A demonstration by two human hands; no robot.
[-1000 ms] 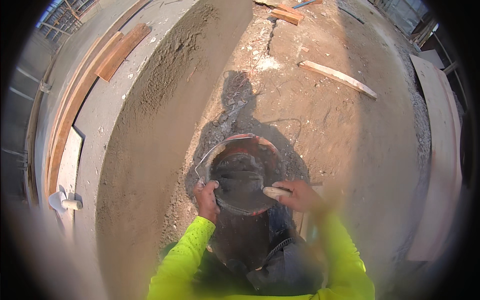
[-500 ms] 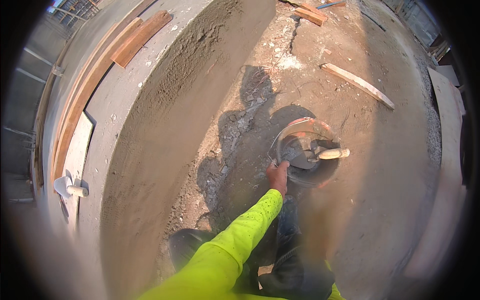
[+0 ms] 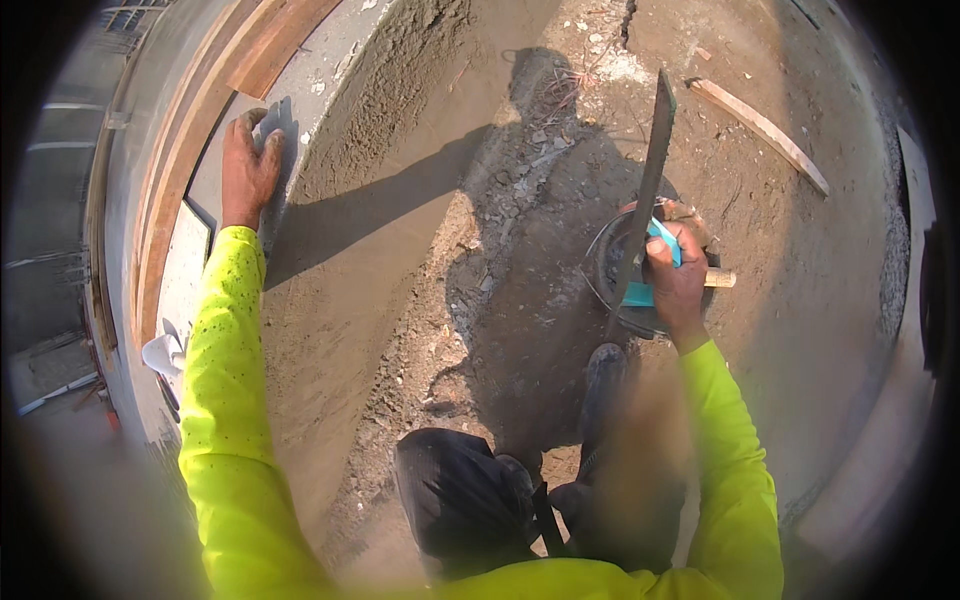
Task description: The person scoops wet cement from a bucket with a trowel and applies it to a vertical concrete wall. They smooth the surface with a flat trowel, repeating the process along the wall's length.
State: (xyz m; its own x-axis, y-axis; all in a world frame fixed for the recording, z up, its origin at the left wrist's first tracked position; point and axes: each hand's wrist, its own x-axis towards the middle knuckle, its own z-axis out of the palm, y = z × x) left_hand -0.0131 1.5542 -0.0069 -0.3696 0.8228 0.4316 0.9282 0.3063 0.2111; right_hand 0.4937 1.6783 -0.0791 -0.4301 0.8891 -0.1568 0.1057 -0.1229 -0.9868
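A worker's left hand (image 3: pixel 250 165), thumb spread from the fingers, rests on the concrete ledge (image 3: pixel 318 80) near its plastered edge. The right hand (image 3: pixel 677 275) is wrapped around a turquoise-handled float (image 3: pixel 655 150), its long blade over the left rim of a bucket (image 3: pixel 632 325).
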